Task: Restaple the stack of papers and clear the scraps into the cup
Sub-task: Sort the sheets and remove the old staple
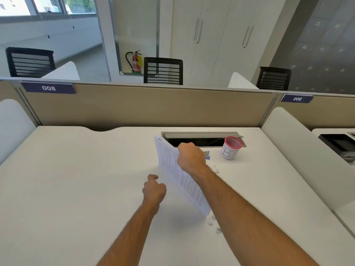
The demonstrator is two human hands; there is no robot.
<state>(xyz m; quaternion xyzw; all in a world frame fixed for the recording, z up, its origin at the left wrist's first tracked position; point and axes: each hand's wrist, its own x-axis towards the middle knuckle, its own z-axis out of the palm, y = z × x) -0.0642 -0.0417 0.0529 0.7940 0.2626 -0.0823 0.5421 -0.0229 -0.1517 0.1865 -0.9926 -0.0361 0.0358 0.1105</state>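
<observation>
- My right hand (189,157) grips the stack of papers (178,175) on edge, tilted, above the desk (76,169).
- My left hand (153,189), fingers curled, holds nothing, just beside the stack's near edge.
- Scraps (210,220) lie under its lower corner; the cup (231,147) stands well apart.

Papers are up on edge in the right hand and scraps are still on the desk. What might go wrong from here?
1. The right hand grips the paper stack at its top edge only, while the left hand holds nothing; sheets may fan or slide out of line before stapling.
2. Scraps lie beside the stack's lower corner; it might sweep them further from the cup.
3. The open cable slot is close behind; scraps may fall in.
</observation>
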